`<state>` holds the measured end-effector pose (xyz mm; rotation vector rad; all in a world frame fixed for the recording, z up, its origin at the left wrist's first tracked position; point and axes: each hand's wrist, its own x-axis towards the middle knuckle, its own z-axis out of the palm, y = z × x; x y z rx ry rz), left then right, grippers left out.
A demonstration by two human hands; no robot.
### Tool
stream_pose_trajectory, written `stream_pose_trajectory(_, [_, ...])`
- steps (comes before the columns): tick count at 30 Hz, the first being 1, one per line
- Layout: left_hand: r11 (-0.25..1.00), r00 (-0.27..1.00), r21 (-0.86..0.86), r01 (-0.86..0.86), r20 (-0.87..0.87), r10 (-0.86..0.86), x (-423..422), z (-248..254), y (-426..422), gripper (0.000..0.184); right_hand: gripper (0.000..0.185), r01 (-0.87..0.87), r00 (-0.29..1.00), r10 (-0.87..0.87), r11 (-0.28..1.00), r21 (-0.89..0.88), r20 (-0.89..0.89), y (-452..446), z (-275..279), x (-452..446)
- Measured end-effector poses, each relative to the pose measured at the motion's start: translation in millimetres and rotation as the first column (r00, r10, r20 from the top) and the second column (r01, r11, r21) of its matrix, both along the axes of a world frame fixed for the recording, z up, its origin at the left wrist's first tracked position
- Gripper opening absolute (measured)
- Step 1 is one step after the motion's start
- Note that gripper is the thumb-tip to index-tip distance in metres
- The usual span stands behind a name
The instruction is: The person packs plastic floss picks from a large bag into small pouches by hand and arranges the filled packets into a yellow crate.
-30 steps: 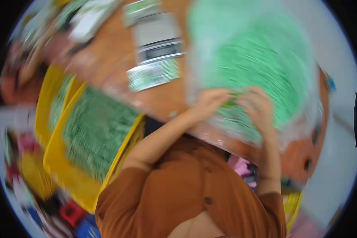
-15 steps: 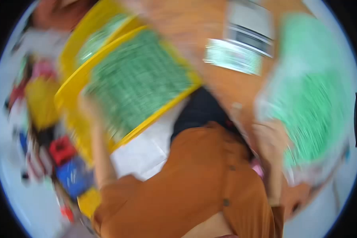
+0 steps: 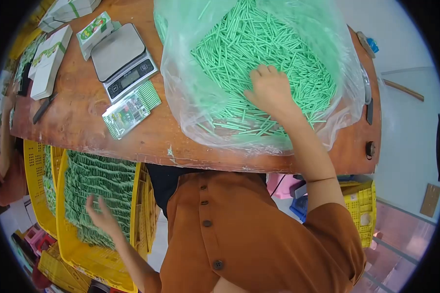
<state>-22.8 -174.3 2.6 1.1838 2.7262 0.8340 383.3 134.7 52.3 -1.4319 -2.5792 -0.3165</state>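
Note:
A large clear plastic bag (image 3: 188, 129) lies opened on the table, full of short, thin green sticks (image 3: 230, 41). In it, my right hand (image 3: 271, 90) rests on the heap with its fingers curled down around sticks; the fingertips are partly hidden. At lower left, my left hand (image 3: 101, 215) hovers above a yellow crate (image 3: 66, 251), fingers spread and holding nothing. Rows of flat green packs (image 3: 100, 178) fill this crate. Left of the bag stands a kitchen scale (image 3: 124, 58), with a clear-and-green pack (image 3: 129, 115) lying in front of it.
The wooden table (image 3: 73, 124) carries a banded stack of white cards (image 3: 49, 63), a dark knife-like tool (image 3: 45, 108) and a small printed box (image 3: 95, 31). Another yellow crate (image 3: 36, 188) adjoins mine. A co-worker's arm (image 3: 5, 136) shows at far left.
My view has swung from the crates towards the table and steadied. My right hand has moved from the bag's edge into the green sticks. My left hand stays over the crate.

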Motion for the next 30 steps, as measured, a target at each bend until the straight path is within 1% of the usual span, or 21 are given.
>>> stream_pose_trajectory(1, [1.0,1.0,-0.001,0.002,-0.012,-0.002,14.7,5.0,12.8,0.038,0.015,0.002,1.0,-0.002,1.0,-0.001,-0.012,-0.9,-8.6,-2.6])
stream_pose_trajectory(3, [0.939,0.947,0.177,0.295,-0.182,-0.264,41.5,13.5,36.2,0.029,0.014,0.082,0.995,-0.085,0.995,0.05,0.061,-4.5,-22.3,-3.8])
stream_pose_trajectory(4, [0.935,0.943,0.177,0.306,-0.191,-0.273,54.2,18.2,50.5,0.029,0.014,0.092,0.994,-0.095,0.994,0.052,0.053,-4.9,-27.6,-1.2])
stream_pose_trajectory(6, [0.766,0.817,0.289,0.575,-0.264,-0.513,79.8,29.9,80.8,0.027,0.01,0.06,0.998,-0.056,0.991,0.117,-0.03,-0.8,-32.6,1.7])
stream_pose_trajectory(7, [0.698,0.774,0.337,0.632,-0.241,-0.585,93.7,37.5,96.3,0.028,0.01,0.065,0.998,-0.061,0.99,0.124,-0.036,3.2,-28.8,6.9])
stream_pose_trajectory(9, [0.589,0.689,0.399,0.703,-0.177,-0.702,119.3,52.6,126.3,0.027,0.011,-0.003,0.985,-0.015,0.994,-0.106,-0.175,12.2,-12.5,26.9])
stream_pose_trajectory(10, [0.556,0.653,0.416,0.72,-0.133,-0.746,131.3,59.4,140.4,0.026,0.011,-0.002,0.985,-0.015,0.995,-0.095,-0.174,14.6,0.1,34.4])
stream_pose_trajectory(13, [0.385,0.389,0.473,0.793,0.094,-0.916,162.6,76.9,192.2,0.027,0.018,-0.127,0.958,0.067,0.971,-0.202,-0.278,21.9,27.7,46.4])
stream_pose_trajectory(14, [0.318,0.288,0.505,0.802,0.14,-0.947,171.7,77.9,211.6,0.027,0.022,-0.205,0.937,0.102,0.935,-0.29,-0.334,20.3,24.2,47.8])
stream_pose_trajectory(16, [0.315,0.439,0.595,0.739,-0.071,-0.896,198.4,88.4,257.6,0.03,0.027,-0.299,0.913,0.158,0.886,-0.353,-0.376,15.0,34.0,44.9])
stream_pose_trajectory(18, [0.322,0.607,0.719,0.616,-0.173,-0.775,228.3,89.6,306.7,0.035,0.024,-0.262,0.897,-0.009,0.794,-0.549,-0.441,6.3,45.9,37.3])
stream_pose_trajectory(20, [0.331,0.317,0.59,0.736,0.131,-0.939,274.8,56.0,324.7,0.044,0.025,-0.232,0.925,-0.009,0.778,-0.584,-0.379,6.9,47.6,29.9])
stream_pose_trajectory(21, [0.33,0.319,0.59,0.736,0.128,-0.939,282.6,64.3,322.4,0.044,0.026,-0.329,0.868,0.02,0.772,-0.544,-0.497,7.2,41.9,29.9])
stream_pose_trajectory(22, [0.411,0.316,0.548,0.729,0.264,-0.911,288.4,76.5,323.6,0.039,0.028,-0.421,0.794,0.055,0.769,-0.482,-0.606,12.2,41.6,30.9])
stream_pose_trajectory(23, [0.48,0.304,0.49,0.728,0.397,-0.866,291.8,86.3,324.9,0.034,0.028,-0.417,0.792,0.056,0.777,-0.472,-0.609,13.3,50.2,33.4])
stream_pose_trajectory(24, [0.469,0.295,0.49,0.734,0.392,-0.871,291.5,91.0,329.7,0.034,0.029,-0.341,0.794,-0.123,0.72,-0.604,-0.595,11.3,62.9,37.6])
stream_pose_trajectory(25, [0.44,0.334,0.365,0.82,0.318,-0.887,288.0,94.1,337.3,0.03,0.029,-0.272,0.781,-0.296,0.631,-0.726,-0.55,9.9,69.9,42.4])
stream_pose_trajectory(26, [0.413,0.361,0.227,0.882,0.239,-0.901,285.3,94.9,344.0,0.027,0.029,-0.266,0.779,-0.303,0.633,-0.727,-0.549,11.5,62.2,48.3])
stream_pose_trajectory(27, [0.408,0.355,0.225,0.885,0.243,-0.903,285.2,88.0,349.8,0.027,0.028,-0.351,0.721,-0.319,0.598,-0.721,-0.615,14.8,46.9,54.5])
stream_pose_trajectory(29, [0.308,0.159,0.499,0.81,0.319,-0.934,282.6,72.6,362.2,0.023,0.027,-0.437,0.652,-0.338,0.563,-0.701,-0.678,19.7,36.9,62.9])
stream_pose_trajectory(30, [0.311,0.16,0.495,0.811,0.323,-0.933,277.5,68.8,367.6,0.023,0.027,-0.438,0.667,-0.345,0.535,-0.722,-0.66,20.7,35.2,67.6])
